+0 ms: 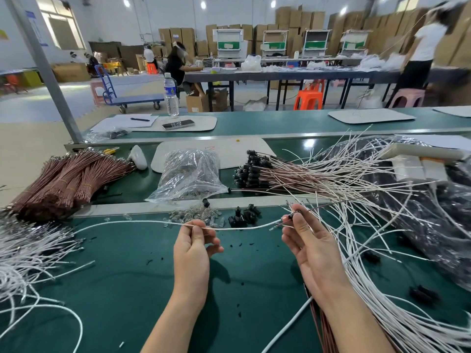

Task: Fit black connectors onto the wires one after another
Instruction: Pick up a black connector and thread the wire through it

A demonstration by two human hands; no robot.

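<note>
Above the green bench mat (132,281), your left hand (193,250) pinches a thin white insulated wire (142,221) between thumb and forefinger, the other fingers loosely curled. Its metal-tipped end lies just beside your right hand (313,250), whose thumb and fingertips nip a small black plastic connector (293,216). You seem mid-fitting: next, line that end up with the connector's mouth and push it home squarely. A heap of loose black connectors (244,216) waits near, beyond the wire.

Factory assembly hall: green conveyor benches (254,123), stacked cardboard boxes (300,19), bundled wires (68,174) (a seated worker (175,66) behind).
</note>
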